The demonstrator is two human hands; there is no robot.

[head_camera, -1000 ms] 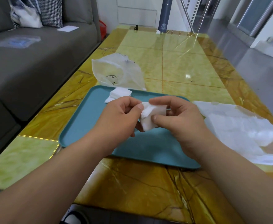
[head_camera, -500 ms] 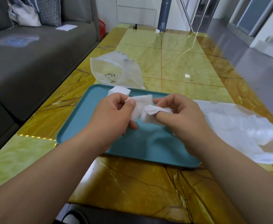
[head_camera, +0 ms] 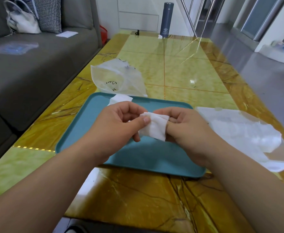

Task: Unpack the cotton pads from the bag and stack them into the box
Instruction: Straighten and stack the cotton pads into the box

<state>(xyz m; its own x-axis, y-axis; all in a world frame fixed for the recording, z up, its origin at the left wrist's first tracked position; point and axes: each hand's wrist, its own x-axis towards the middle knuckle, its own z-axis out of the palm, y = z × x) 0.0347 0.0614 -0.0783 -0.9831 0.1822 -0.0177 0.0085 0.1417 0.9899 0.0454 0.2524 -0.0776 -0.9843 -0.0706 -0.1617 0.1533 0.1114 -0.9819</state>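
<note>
My left hand (head_camera: 119,125) and right hand (head_camera: 186,130) are both pinched on one pad (head_camera: 154,127). The left thumb lies over its left edge, and the right thumb and fingers curl round its right edge. I hold it near the middle of the frame, over the tray (head_camera: 80,132) and apart from it.

A second ago this was a crumpled wad between my hands, and half a second ago I was pulling its folds open. Now it is drawn out into one flat, roughly square sheet. I take that to mean the pad is smoothed and ready for the pile — laying it down is not yet done.

It looks thin, soft and white, with slightly uneven edges, and its lower right corner hangs free.

Just above my left hand, at the tray's far edge, lies a small pile of pads (head_camera: 121,99), partly hidden. I see no box as such — the tray seems to serve as one. At the right of the frame the bag (head_camera: 238,132) lies flat on the worktop (head_camera: 137,199) with more white cotton showing through. Above the tray, a second clear bag (head_camera: 116,79) with black marks lies slack.
</note>
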